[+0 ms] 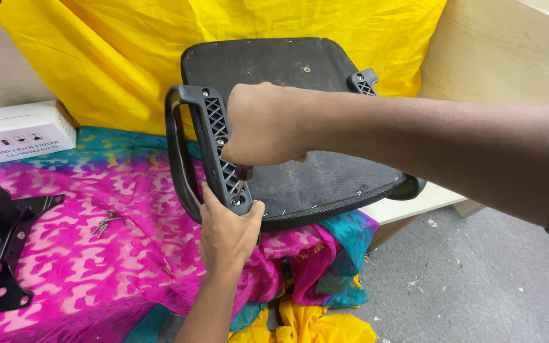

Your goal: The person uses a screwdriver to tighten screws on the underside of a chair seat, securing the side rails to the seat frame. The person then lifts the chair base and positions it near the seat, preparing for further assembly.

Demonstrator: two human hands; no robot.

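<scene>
A view from above looks down on two bare hands working on a black chair seat (306, 171) turned upside down, its underside facing up. The seat rests tilted on the right edge of a worktop draped in pink, teal and yellow cloth (96, 248), with its near right part overhanging the grey floor (478, 279).

A black plastic armrest (204, 152) sits against the left side of the seat. The left hand (227, 232) comes up from the near edge and wraps its fingers around the armrest's lower end, holding it against the seat. The right hand (265, 127) reaches in from the right, closed in a fist over the armrest's ribbed mounting bar; a small dark tool tip seems to poke out below the fist, though what it grips is mostly hidden.

A second armrest bracket (363, 82) already shows on the far right side of the seat. A fastener appears seated in the bar's lowest hole, just above the left hand. Judging from this, the left armrest is partly fixed.

To the left, a few loose screws (104, 222) lie on the pink cloth, unused. Further left sits a black metal base plate (1, 254), not attached. A white cardboard box (23, 130) stands at the far left.
</scene>
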